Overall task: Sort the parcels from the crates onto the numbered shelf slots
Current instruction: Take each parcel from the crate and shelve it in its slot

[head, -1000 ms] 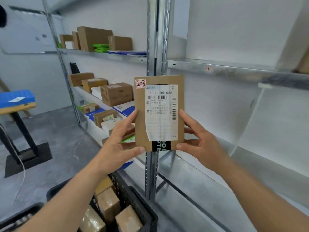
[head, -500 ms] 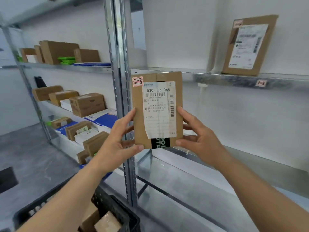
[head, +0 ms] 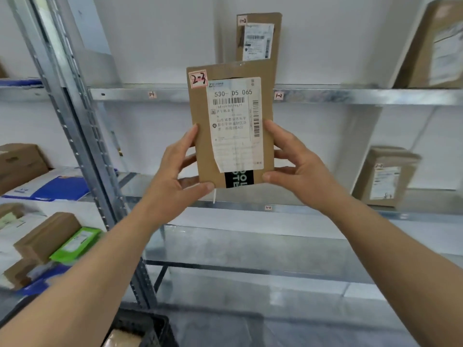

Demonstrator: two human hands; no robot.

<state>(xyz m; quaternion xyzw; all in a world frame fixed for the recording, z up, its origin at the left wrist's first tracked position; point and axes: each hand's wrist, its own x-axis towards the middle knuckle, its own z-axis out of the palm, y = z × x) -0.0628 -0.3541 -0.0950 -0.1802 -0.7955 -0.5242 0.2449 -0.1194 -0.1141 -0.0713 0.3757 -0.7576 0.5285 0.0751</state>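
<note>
I hold a flat brown parcel [head: 231, 126] upright in front of the metal shelf unit, its white shipping label facing me and a red-framed tag reading 2-3 at its top left corner. My left hand [head: 175, 179] grips its lower left edge, thumb under the bottom corner. My right hand [head: 298, 171] grips its lower right edge. Behind it the upper shelf rail [head: 350, 96] carries slot tags 1-1 [head: 151, 94] and 1-2 [head: 278, 95]. The lower shelf rail [head: 325, 210] carries a tag reading 2-2 [head: 268, 208].
A brown parcel tagged 1-2 [head: 258, 37] leans on the wall on the upper shelf, another parcel [head: 433, 46] at far right. A parcel [head: 385, 179] stands on the lower shelf at right. Boxes and a green packet [head: 75, 244] fill the left bay. A black crate [head: 140, 331] sits below.
My view has swung right and up toward the right-hand bay. The parcel stays in both hands and now sits in front of the 1-2 slot; the crate has nearly left view.
</note>
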